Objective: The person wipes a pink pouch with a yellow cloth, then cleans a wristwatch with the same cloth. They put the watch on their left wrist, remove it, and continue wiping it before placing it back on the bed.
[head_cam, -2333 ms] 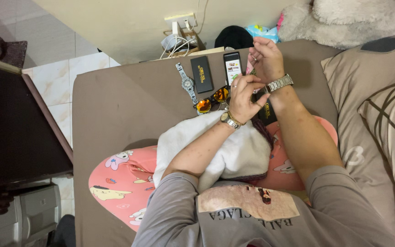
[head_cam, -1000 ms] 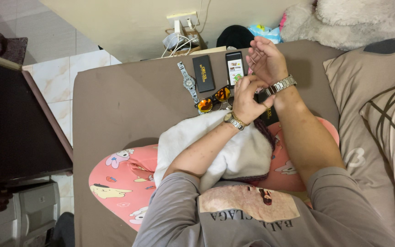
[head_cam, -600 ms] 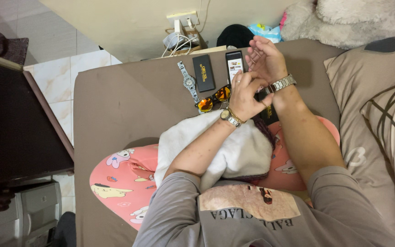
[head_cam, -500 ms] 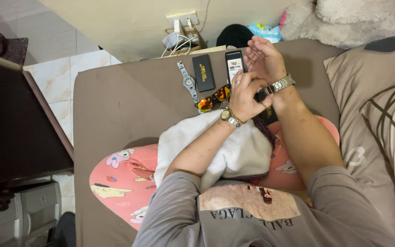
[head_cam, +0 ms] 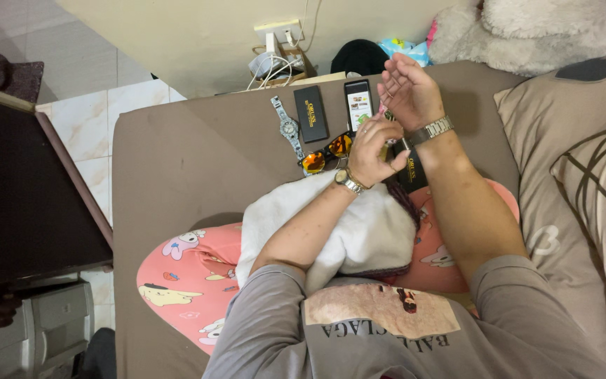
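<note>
Silver wristwatch [head_cam: 431, 130] on right hand [head_cam: 408, 90] wrist (fingers apart); left hand [head_cam: 371, 149] grip pinches its clasp.

This is a bedroom in a home. A bed [head_cam: 198, 147] with a brown sheet fills most of the room. Brown pillows [head_cam: 569, 161] lie at the bed's right side, and a fluffy white stuffed toy [head_cam: 527, 28] sits just beyond them. A pink cartoon-print cushion [head_cam: 184, 270] rests on the bed. Past the bed's far edge, a wall socket [head_cam: 278, 31] with chargers and tangled cables hangs on the cream wall. Left of the bed are pale floor tiles [head_cam: 85, 119] and a dark wooden cabinet [head_cam: 22, 196].
</note>
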